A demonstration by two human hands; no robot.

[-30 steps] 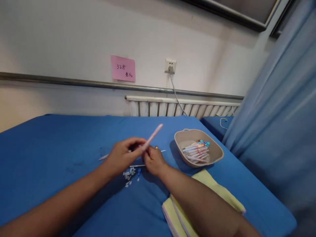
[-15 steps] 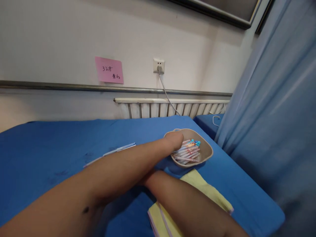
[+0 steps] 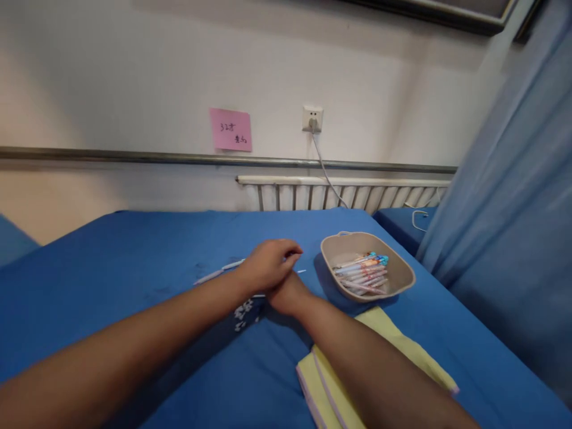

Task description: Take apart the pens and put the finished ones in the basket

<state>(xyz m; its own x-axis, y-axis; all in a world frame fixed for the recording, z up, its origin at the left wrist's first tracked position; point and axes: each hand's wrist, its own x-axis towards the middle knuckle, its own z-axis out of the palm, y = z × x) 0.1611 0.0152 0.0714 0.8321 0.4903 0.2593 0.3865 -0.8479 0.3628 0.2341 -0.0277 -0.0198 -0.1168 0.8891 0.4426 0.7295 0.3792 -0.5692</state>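
Note:
My left hand (image 3: 272,262) is above the bed, crossed over my right hand at the wrists. Its thumb and forefinger are bent with a gap between them, and I see nothing in it. My right hand (image 3: 288,293) lies just under it, its fingers hidden behind the left wrist. Slim pale pens (image 3: 208,277) lie end to end on the blue bed cover beyond my left forearm. A thin white tip pokes out right of my hands. Several small white pieces (image 3: 241,314) are scattered below my left wrist. The beige basket (image 3: 404,268) holds several patterned pens (image 3: 363,277) with blue ends.
A folded yellow cloth (image 3: 402,351) lies under my right forearm. Behind the bed (image 3: 147,238) stand a white railing (image 3: 286,180) and a wall with a pink note (image 3: 230,130) and a plugged socket (image 3: 313,119). A blue curtain (image 3: 513,179) hangs at the right.
My left hand has come back left out of the basket and is now over my right hand. The view has turned left, and the small white pieces have come into sight.

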